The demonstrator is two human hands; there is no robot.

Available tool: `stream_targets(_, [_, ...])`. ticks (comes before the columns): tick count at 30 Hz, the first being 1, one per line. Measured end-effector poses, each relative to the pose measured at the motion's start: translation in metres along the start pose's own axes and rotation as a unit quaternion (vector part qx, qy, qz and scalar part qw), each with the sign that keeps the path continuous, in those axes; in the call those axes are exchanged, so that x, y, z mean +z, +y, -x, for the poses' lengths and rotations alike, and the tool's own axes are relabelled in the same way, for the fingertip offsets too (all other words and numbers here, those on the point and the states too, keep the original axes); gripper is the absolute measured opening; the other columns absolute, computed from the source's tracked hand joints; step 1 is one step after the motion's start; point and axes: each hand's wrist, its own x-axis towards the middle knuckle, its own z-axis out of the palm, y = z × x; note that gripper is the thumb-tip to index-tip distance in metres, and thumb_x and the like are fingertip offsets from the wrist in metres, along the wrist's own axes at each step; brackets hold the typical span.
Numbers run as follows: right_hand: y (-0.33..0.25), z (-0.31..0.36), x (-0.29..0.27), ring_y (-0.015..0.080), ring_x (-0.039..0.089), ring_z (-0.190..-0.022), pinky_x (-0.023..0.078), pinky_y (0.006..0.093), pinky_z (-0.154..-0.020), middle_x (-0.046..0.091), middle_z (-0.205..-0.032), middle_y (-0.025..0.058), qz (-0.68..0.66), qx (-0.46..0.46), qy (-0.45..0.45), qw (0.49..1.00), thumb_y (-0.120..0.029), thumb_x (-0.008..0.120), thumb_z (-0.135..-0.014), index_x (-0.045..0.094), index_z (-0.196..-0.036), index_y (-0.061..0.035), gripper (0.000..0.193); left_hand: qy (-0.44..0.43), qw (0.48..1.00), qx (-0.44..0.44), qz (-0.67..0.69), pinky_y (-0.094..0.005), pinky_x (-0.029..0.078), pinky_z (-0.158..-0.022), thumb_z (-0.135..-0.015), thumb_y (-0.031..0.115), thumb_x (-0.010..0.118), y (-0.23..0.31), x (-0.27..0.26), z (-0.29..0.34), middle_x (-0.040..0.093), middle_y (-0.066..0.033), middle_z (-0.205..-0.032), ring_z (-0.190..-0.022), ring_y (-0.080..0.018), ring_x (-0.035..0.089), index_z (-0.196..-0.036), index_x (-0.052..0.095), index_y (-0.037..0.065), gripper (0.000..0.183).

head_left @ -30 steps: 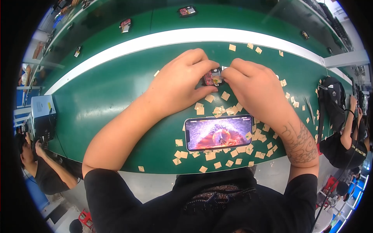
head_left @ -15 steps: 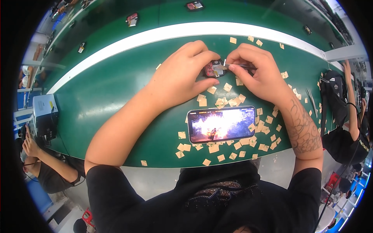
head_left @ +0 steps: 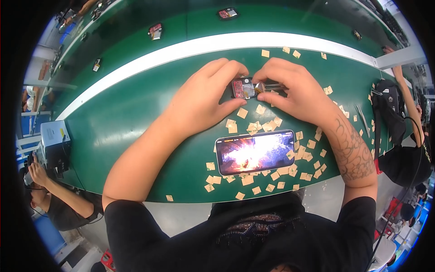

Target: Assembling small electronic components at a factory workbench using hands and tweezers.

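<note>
Evidently, in the head view, the left hand (head_left: 204, 95) grasps a small device (head_left: 244, 89) with a red board, fingers at its upper edge and thumb by its lower one, probably to steady it on the green table (head_left: 113, 118). The right hand (head_left: 292, 88) grips slim metal tweezers (head_left: 273, 86), which lie across the fingers, apparently leaving thumb and forefinger free for a tiny brownish piece (head_left: 259, 87) at the device's right end; whether they pinch or merely touch it, I cannot tell. The device sits between both hands, seemingly so each reaches it easily. Just nearer the body, a lit phone (head_left: 256, 153) lies flat, facing up, likely for viewing. Pale paper squares (head_left: 247, 180) are strewn around it, some beneath its edge, without evident order. Beyond the white rail (head_left: 226, 40), similar devices (head_left: 155, 31) lie spaced apart.
</note>
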Motion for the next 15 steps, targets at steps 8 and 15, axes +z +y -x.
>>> stream_targets(8, [-0.0007, 0.0018, -0.0032, 0.0299, 0.072, -0.098, 0.058, 0.0399, -0.085, 0.07, -0.106, 0.0085, 0.009, -0.014, -0.013, 1.0, -0.012, 0.085, -0.087, 0.073, -0.116, -0.0082, 0.032, 0.003, 1.0, -0.007, 0.001, -0.0364, 0.059, -0.086, -0.079, 0.006, 0.092, 0.001, 0.0003, 0.0004, 0.068, -0.01, -0.111, -0.097, -0.0271, 0.067, -0.123, 0.063, 0.004, 0.053])
stream_targets(15, [-0.0029, -0.0001, 0.0038, 0.0305, 0.07, -0.096, 0.057, 0.0418, -0.084, 0.07, -0.1, 0.0089, 0.012, 0.022, 0.023, 0.999, -0.013, 0.085, -0.087, 0.067, -0.108, -0.0082, 0.028, -0.014, 0.999, 0.005, -0.049, -0.0369, 0.059, -0.085, -0.081, 0.007, 0.09, 0.0024, -0.002, 0.0011, 0.066, -0.0092, -0.106, -0.096, -0.0281, 0.068, -0.116, 0.068, 0.006, 0.042])
